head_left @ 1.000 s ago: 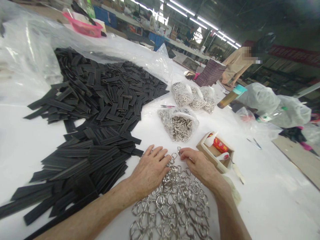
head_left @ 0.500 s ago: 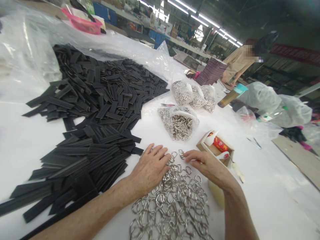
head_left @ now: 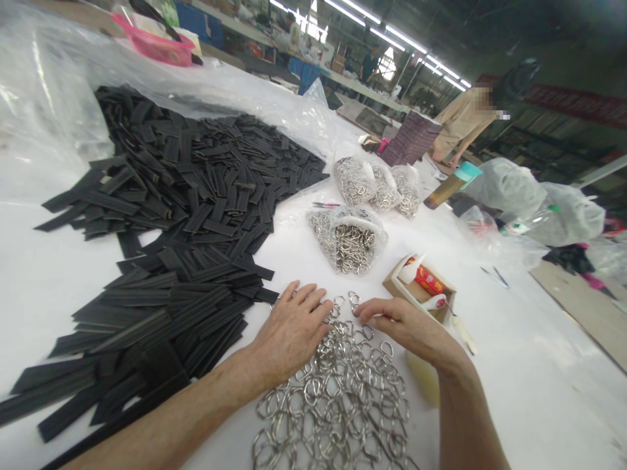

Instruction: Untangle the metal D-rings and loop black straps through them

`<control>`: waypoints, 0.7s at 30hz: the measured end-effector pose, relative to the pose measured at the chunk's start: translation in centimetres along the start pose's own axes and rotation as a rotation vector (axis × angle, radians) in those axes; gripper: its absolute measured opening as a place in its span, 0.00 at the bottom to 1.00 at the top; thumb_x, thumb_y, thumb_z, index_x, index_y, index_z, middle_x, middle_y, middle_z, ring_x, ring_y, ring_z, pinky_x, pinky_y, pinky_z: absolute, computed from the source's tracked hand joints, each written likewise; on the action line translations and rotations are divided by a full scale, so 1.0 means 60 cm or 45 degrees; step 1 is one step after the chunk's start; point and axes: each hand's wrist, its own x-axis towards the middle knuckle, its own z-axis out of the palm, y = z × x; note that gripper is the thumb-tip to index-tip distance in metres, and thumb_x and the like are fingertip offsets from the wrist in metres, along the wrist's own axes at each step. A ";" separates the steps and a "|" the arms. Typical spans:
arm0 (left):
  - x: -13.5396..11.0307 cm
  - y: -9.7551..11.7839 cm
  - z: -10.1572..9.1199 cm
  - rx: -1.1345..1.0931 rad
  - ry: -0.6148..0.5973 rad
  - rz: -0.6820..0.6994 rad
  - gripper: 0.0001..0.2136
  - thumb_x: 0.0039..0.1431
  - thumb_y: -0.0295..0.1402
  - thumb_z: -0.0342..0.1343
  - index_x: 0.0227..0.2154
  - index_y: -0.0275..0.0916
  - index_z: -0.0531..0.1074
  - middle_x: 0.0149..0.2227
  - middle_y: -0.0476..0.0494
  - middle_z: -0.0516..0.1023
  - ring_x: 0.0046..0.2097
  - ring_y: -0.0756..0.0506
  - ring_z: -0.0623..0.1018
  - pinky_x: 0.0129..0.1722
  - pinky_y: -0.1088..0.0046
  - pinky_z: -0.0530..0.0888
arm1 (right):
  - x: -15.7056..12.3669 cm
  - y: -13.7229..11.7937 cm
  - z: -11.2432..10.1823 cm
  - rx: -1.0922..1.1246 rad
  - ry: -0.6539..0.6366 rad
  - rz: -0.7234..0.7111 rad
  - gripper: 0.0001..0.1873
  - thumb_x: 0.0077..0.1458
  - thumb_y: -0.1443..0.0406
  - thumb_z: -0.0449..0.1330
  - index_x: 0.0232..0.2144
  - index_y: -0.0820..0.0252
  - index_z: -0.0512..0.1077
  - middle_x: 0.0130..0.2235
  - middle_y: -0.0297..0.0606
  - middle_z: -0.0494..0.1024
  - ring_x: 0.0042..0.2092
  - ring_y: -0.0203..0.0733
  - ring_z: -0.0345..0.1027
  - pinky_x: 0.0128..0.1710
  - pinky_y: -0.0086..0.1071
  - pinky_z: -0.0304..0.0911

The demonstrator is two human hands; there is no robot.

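Observation:
Many silver metal D-rings (head_left: 337, 391) lie in a loose spread on the white table between my forearms. My left hand (head_left: 296, 326) rests palm down over the left upper edge of the spread, fingers apart, partly covering some rings. My right hand (head_left: 404, 326) is at the upper right, its fingers stretched out and the index fingertip against a small group of rings (head_left: 353, 300). Nothing shows gripped in either hand. Left of my hands is a large heap of short black strips (head_left: 181, 294). Beyond my fingers stands an opened clear bag (head_left: 355, 248) full of metal rings.
Several filled ring bags (head_left: 355, 179) stand farther back. On the right are a small box (head_left: 399, 287) with a red-labelled item, a bottle (head_left: 450, 186), scissors-like tool (head_left: 494, 277) and plastic bags (head_left: 509, 186). A pink basket (head_left: 157, 46) sits far left. A person (head_left: 463, 124) works beyond.
My right fingertips have shifted slightly down and left against the small group of rings. My left hand stays nearly still. The whole view has moved a little.

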 end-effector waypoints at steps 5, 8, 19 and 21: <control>0.000 0.000 0.000 -0.018 0.008 0.001 0.11 0.63 0.34 0.48 0.47 0.40 0.66 0.54 0.43 0.69 0.57 0.39 0.65 0.59 0.54 0.55 | 0.007 0.012 0.000 -0.026 0.254 0.021 0.11 0.55 0.66 0.52 0.33 0.55 0.75 0.36 0.35 0.78 0.41 0.42 0.70 0.46 0.39 0.62; 0.000 -0.001 0.003 -0.034 0.017 -0.005 0.11 0.63 0.34 0.48 0.47 0.40 0.66 0.54 0.43 0.70 0.57 0.39 0.65 0.59 0.54 0.55 | 0.029 0.023 0.014 -0.040 0.572 0.004 0.12 0.54 0.66 0.51 0.35 0.57 0.74 0.35 0.37 0.78 0.36 0.41 0.71 0.41 0.39 0.65; 0.001 -0.002 0.009 -0.046 0.024 -0.025 0.12 0.63 0.34 0.49 0.49 0.40 0.66 0.55 0.44 0.69 0.58 0.39 0.64 0.59 0.54 0.55 | 0.088 0.050 0.070 -0.147 0.810 -0.159 0.16 0.51 0.71 0.48 0.36 0.59 0.74 0.51 0.43 0.73 0.51 0.46 0.67 0.54 0.44 0.59; 0.000 -0.001 0.009 -0.042 0.025 -0.023 0.12 0.63 0.34 0.49 0.48 0.40 0.66 0.55 0.44 0.70 0.58 0.39 0.64 0.59 0.54 0.55 | 0.082 0.048 0.065 -0.149 0.751 -0.175 0.16 0.50 0.72 0.48 0.34 0.58 0.74 0.48 0.41 0.75 0.49 0.44 0.68 0.53 0.42 0.60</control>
